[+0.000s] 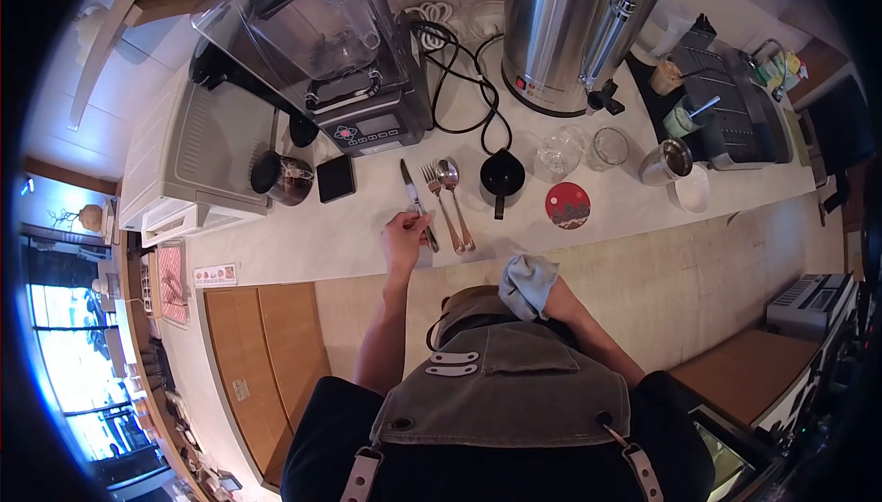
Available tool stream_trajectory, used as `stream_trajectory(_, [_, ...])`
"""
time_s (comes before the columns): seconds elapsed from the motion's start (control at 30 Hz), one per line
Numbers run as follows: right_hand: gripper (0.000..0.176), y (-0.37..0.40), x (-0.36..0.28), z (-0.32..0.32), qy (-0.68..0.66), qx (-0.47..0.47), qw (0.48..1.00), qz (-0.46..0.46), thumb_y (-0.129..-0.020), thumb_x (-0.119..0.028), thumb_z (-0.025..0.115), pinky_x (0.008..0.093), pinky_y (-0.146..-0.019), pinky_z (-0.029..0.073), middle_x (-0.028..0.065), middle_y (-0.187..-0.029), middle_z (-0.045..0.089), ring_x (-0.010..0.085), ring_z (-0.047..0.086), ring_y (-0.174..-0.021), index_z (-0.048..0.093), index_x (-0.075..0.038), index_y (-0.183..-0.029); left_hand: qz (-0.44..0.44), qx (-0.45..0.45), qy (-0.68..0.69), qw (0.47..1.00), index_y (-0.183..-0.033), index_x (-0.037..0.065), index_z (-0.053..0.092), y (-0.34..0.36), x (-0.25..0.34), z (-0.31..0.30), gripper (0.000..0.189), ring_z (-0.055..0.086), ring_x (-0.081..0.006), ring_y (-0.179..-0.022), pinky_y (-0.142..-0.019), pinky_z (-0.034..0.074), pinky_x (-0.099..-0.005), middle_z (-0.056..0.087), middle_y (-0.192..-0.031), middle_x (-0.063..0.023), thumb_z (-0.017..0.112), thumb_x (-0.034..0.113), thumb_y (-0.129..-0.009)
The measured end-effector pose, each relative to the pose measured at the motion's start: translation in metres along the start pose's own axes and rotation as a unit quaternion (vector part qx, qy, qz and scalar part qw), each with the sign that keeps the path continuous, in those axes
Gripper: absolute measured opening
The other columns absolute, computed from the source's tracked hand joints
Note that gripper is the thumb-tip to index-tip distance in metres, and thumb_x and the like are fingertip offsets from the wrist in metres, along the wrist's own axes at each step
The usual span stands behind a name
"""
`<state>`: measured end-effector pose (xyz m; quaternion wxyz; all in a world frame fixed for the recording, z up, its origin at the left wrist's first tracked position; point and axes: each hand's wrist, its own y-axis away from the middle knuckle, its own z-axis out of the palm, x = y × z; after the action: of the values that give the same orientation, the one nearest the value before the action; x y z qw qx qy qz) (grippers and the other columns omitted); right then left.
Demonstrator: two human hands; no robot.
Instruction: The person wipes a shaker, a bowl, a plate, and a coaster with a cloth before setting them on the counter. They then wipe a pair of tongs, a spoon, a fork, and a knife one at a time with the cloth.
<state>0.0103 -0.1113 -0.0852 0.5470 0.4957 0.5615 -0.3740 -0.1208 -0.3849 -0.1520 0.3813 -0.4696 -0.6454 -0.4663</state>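
My left hand is closed around the middle of a table knife, its fingers pinching it at the counter surface. Just to the right of the knife, a fork and a spoon lie side by side with their handle ends toward me. In front of the apron, my right hand grips a grey-blue cloth, which covers most of the fingers. A small black pitcher stands right of the spoon, and a round red coaster lies farther right.
A blender and a steel water boiler stand at the back, with black cables between them. Glasses, a metal cup and a white bowl are at right. Left are a glass coffee pot and a black square.
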Motion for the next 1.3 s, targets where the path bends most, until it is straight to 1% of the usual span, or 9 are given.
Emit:
stream_trajectory(0.13, [0.017,0.002,-0.013,-0.019,0.028,0.004,1.000,-0.013,-0.093,-0.019,0.056,0.0370,-0.070,0.047,0.0124,-0.081,0.060,0.0276,0.057,-0.073,0.058,-0.002,-0.087,-0.028,0.001,-0.019,0.999,-0.098,-0.004,0.068,-0.002,0.004,0.001,0.028,0.069,-0.0173,-0.064,-0.057,0.057,-0.0302,0.069,-0.080,-0.0107,0.076,0.020,-0.086])
stream_trajectory(0.23, [0.017,0.004,-0.036,-0.034,-0.022,-0.018,0.999,0.020,-0.093,-0.017,0.055,0.0366,-0.066,0.046,0.0119,-0.077,0.059,0.0273,0.057,-0.069,0.057,-0.002,-0.084,0.148,0.115,-0.243,0.952,-0.095,0.001,0.070,-0.002,0.014,0.009,0.024,0.071,-0.0248,-0.068,-0.063,0.056,-0.0339,0.070,-0.077,-0.0128,0.076,0.022,-0.084])
stream_trajectory(0.63, [0.010,0.022,-0.046,-0.052,0.045,0.090,0.992,-0.072,-0.089,-0.012,0.060,0.0333,-0.069,0.047,0.0078,-0.082,0.059,0.0211,0.056,-0.074,0.058,-0.003,-0.089,0.040,-0.028,-0.441,0.896,-0.088,0.006,0.076,-0.021,0.052,0.071,0.032,0.070,-0.0390,-0.084,-0.080,0.055,-0.0472,0.071,-0.087,-0.0230,0.068,0.036,-0.081])
stream_trajectory(0.83, [0.010,0.031,-0.056,-0.035,0.028,0.103,0.994,-0.017,-0.090,-0.014,0.060,0.0336,-0.073,0.046,0.0069,-0.084,0.058,0.0197,0.057,-0.079,0.059,-0.003,-0.090,0.112,-0.017,-0.284,0.952,-0.084,-0.001,0.071,-0.015,0.061,0.064,0.027,0.071,-0.0358,-0.080,-0.075,0.055,-0.0424,0.071,-0.081,-0.0211,0.071,0.027,-0.081])
stream_trajectory(1.03, [0.013,0.029,-0.043,-0.001,0.115,0.095,0.983,-0.104,-0.089,-0.016,0.060,0.0375,-0.073,0.047,0.0120,-0.090,0.061,0.0294,0.059,-0.081,0.058,-0.003,-0.092,0.131,-0.084,0.026,0.987,-0.102,0.000,0.062,0.012,0.079,0.012,0.021,0.054,-0.0128,-0.053,-0.054,0.044,-0.0275,0.061,-0.072,-0.0041,0.055,0.019,-0.100])
stream_trajectory(1.1, [0.016,0.022,-0.062,0.021,0.006,0.132,0.989,-0.065,-0.086,-0.014,0.062,0.0391,-0.074,0.048,0.0139,-0.093,0.060,0.0332,0.059,-0.083,0.059,-0.003,-0.096,0.132,-0.135,0.082,0.979,-0.104,0.002,0.059,0.035,0.105,-0.016,0.023,0.043,-0.0091,-0.050,-0.049,0.038,-0.0254,0.052,-0.072,0.0004,0.050,0.022,-0.104])
stream_trajectory(1.17, [0.021,0.015,-0.067,0.037,0.001,0.132,0.990,-0.040,-0.084,-0.012,0.064,0.0392,-0.076,0.049,0.0150,-0.095,0.060,0.0347,0.060,-0.085,0.059,-0.002,-0.102,0.064,-0.232,0.235,0.942,-0.105,0.004,0.058,0.057,0.122,-0.044,0.024,0.035,-0.0062,-0.048,-0.045,0.032,-0.0234,0.044,-0.072,0.0033,0.047,0.025,-0.106])
stream_trajectory(1.23, [0.028,-0.001,-0.065,0.046,0.099,0.108,0.987,-0.060,-0.083,-0.009,0.065,0.0378,-0.078,0.050,0.0154,-0.097,0.060,0.0337,0.061,-0.088,0.060,-0.002,-0.110,-0.075,-0.357,0.464,0.808,-0.103,0.005,0.056,0.075,0.130,-0.068,0.025,0.029,-0.0042,-0.048,-0.042,0.026,-0.0216,0.038,-0.071,0.0046,0.047,0.028,-0.106])
stream_trajectory(1.3, [0.035,-0.022,-0.087,0.059,0.188,0.106,0.966,-0.145,-0.084,-0.007,0.065,0.0362,-0.080,0.050,0.0161,-0.101,0.061,0.0326,0.062,-0.091,0.059,-0.001,-0.117,-0.080,-0.387,0.484,0.780,-0.102,0.008,0.053,0.090,0.134,-0.081,0.026,0.023,-0.0023,-0.049,-0.042,0.021,-0.0194,0.032,-0.071,0.0059,0.046,0.032,-0.106])
